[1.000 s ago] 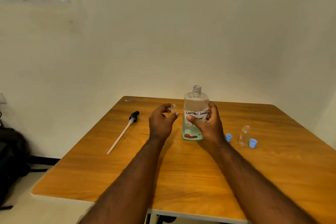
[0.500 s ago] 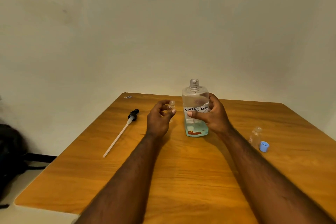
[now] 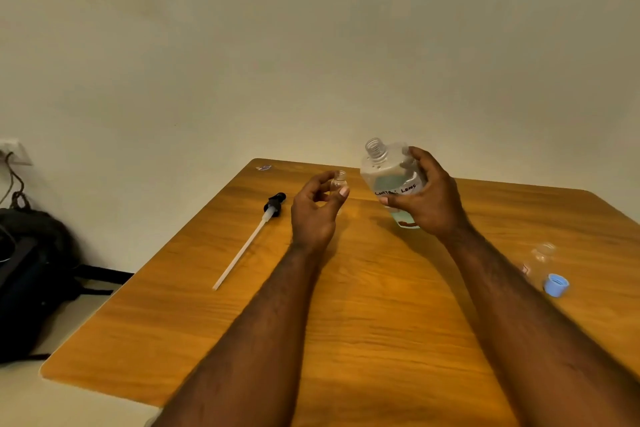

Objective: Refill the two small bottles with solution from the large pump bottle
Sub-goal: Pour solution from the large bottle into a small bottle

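My right hand [image 3: 429, 199] grips the large clear bottle [image 3: 388, 172], which is uncapped, lifted off the table and tilted with its neck to the left; pale blue liquid sits in its lower part. My left hand [image 3: 313, 213] pinches a small clear bottle [image 3: 338, 180], open at the top, just left of the large bottle's neck. The two mouths are apart. A second small clear bottle [image 3: 538, 262] stands at the right of the wooden table [image 3: 363, 305] beside a blue cap [image 3: 556, 284]. The removed pump [image 3: 254, 236] with its long white tube lies at the left.
A dark backpack [image 3: 31, 274] rests on the floor left of the table, under a wall socket [image 3: 15, 152] with a cable. A small sticker [image 3: 264, 168] lies at the table's far left corner. A plain wall stands behind the table.
My right hand has lifted the large bottle off the table and tilted its neck leftward toward the small bottle. The camera has dipped and shifted, so the table sits lower right in view.
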